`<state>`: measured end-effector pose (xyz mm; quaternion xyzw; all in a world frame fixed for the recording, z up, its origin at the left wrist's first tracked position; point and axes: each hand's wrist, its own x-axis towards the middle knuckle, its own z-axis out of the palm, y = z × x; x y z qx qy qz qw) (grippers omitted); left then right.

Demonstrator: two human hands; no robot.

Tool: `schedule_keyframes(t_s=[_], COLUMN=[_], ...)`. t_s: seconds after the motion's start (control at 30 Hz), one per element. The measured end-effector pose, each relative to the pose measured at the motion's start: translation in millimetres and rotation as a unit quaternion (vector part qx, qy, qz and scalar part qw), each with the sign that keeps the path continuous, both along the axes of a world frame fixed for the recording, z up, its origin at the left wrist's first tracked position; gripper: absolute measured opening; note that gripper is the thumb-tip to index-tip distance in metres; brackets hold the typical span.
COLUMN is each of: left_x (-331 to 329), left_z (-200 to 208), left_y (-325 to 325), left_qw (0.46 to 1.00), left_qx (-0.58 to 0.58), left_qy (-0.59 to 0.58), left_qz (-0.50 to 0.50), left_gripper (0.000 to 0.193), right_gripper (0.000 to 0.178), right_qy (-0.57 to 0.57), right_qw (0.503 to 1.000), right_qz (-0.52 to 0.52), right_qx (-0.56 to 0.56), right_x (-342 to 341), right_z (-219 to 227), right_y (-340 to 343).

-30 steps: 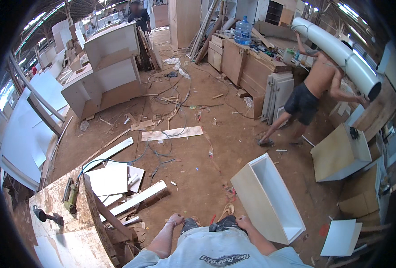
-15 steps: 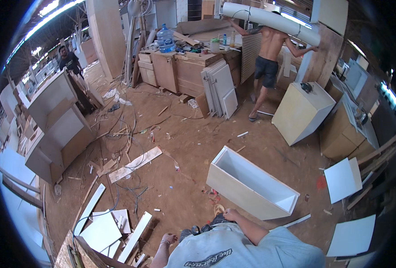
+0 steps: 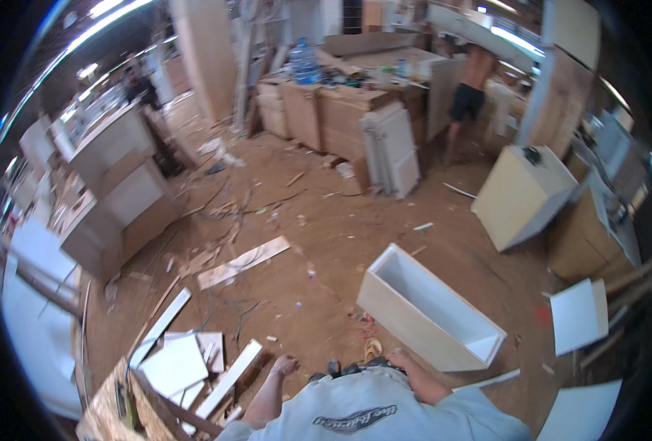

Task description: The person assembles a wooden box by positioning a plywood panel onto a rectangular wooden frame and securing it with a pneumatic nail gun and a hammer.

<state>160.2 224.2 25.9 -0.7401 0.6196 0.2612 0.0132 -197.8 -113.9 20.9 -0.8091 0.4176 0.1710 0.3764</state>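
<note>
My left hand (image 3: 286, 364) hangs beside my waist, over the floor near a long white strip of board (image 3: 230, 376). Its fingers look loosely curled and apart, and I see nothing in them. Close to my other hip is my right hand (image 3: 398, 358), its fingers blurred and partly hidden, so its grip is unclear. Just past that hand lies a long open cabinet box (image 3: 421, 312), pale outside and white within. A sandalled foot (image 3: 373, 348) shows below my light grey shirt (image 3: 355, 411).
White board offcuts (image 3: 179, 371) lie at the left; a plank (image 3: 243, 262) and cables lie farther off. A cream cabinet (image 3: 524, 195) and leaning panels (image 3: 392, 151) stand ahead. A workbench (image 3: 333, 121) is at the back. Another person (image 3: 473, 84) carries a long roll (image 3: 480, 35).
The view has shifted, so most things sit farther right and slightly lower. The person with the roll has walked farther away. My left hand has swung a little forward.
</note>
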Motion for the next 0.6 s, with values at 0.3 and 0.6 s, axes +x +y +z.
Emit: schedule_keyframes(t_s=[0.3,0.6], left_x=[-37,-81], left_z=[42,99], left_y=[-44,29], left_qw=[0.846,0.701], left_qx=[-0.039,-0.137], left_qy=[0.253,0.311], left_qz=[0.467,0.627], left_gripper=[0.029,0.022], right_gripper=[0.026,0.025], right_qy=[-0.027,-0.015], right_qw=[0.992,0.97], right_qz=[0.048,0.175], right_qx=[0.116,0.168], right_x=[97,148], right_z=[29,61], right_y=[-4,-19])
